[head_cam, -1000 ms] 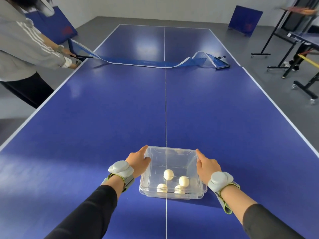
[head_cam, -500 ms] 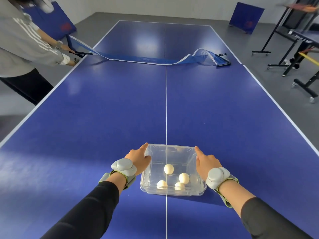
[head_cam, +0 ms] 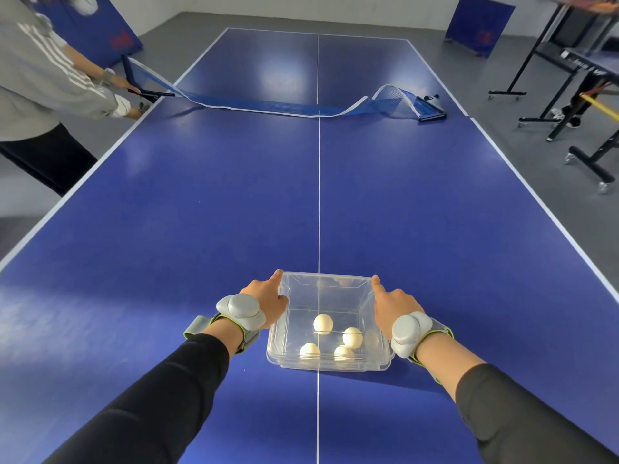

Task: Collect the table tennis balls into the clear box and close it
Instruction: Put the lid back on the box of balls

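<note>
The clear box (head_cam: pixel 330 365) sits on the blue table (head_cam: pixel 201 212), straddling the white centre line near me. Several white table tennis balls (head_cam: pixel 323 323) lie inside it, seen through the clear plastic. My left hand (head_cam: pixel 266 298) grips the box's left side and my right hand (head_cam: pixel 392 303) grips its right side, index fingers stretched along the top edges. A clear lid appears to lie over the box. Both wrists carry grey bands.
A loose blue net (head_cam: pixel 284 107) lies across the table's middle, its clamp (head_cam: pixel 430 112) at the right edge. A person (head_cam: pixel 40 95) at the left edge holds the net's other end. Folded tables (head_cam: pixel 586 95) stand on the right.
My hands and the box have stayed together in place; the view has tipped slightly. The person at the left has lifted the net post a little.
</note>
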Motion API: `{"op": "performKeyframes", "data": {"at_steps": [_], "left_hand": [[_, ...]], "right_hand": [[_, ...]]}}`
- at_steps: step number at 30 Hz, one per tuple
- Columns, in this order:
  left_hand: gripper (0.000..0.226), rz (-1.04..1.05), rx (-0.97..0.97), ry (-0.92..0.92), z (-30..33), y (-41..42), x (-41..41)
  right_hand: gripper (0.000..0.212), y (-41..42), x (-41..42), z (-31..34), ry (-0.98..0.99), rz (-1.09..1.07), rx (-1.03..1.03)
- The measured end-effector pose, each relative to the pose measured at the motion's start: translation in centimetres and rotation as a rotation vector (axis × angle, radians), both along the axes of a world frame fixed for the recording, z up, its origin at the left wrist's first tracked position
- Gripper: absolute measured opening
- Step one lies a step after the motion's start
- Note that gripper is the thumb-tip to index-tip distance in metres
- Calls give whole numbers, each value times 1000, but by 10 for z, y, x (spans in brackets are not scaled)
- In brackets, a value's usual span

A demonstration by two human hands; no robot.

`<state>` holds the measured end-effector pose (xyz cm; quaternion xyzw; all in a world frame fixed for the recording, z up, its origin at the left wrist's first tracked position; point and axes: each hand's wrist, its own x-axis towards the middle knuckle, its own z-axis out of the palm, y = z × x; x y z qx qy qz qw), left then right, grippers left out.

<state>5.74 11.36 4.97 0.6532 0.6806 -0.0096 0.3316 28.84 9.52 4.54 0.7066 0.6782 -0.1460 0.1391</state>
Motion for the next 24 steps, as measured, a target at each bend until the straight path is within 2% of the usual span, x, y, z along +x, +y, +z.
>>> {"op": "performKeyframes", "data": {"at_steps": [12,19,24], "left_hand": [[63,-10,-31,63,-8,3,1],[65,-22,-47,106,-9,2,3],[64,86,-94,-46,-9,-3,0]], "right_hand": [[70,3,-2,1,-91,122,-54],[67,11,-4,2,-64,52,-156],[65,12,2,4,-5,-11,-207]]}}
